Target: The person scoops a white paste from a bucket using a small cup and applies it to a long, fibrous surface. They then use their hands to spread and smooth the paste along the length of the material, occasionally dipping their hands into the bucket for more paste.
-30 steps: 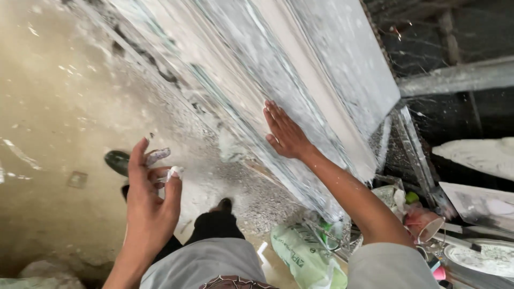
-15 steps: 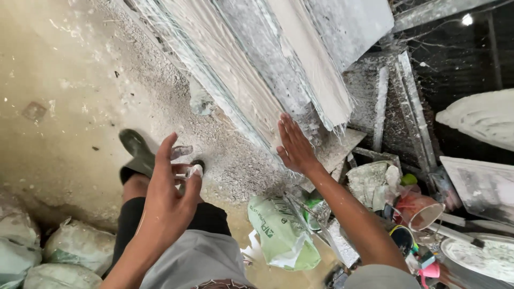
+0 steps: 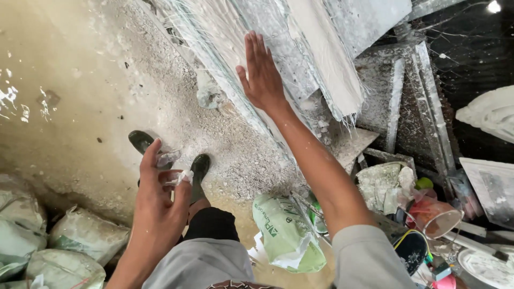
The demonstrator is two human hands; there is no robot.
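Soft daylight, floor bright at left, right side dark; lamp glare top right; edges warped

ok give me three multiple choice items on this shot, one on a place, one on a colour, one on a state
1. Where does the right hand rest?
A. flat on the leaning white panels
B. on the green sack
C. in a bucket

2. What colour is the sack by the right arm?
A. red
B. pale green
C. black

3. How is the left hand?
A. closed in a fist
B. gripping a hammer
C. open, fingers spread, with white scraps at the fingertips

Answers: 1 A, the palm lies against the panels. 2 B, the sack is pale green. 3 C, the fingers are apart above the dark boots.
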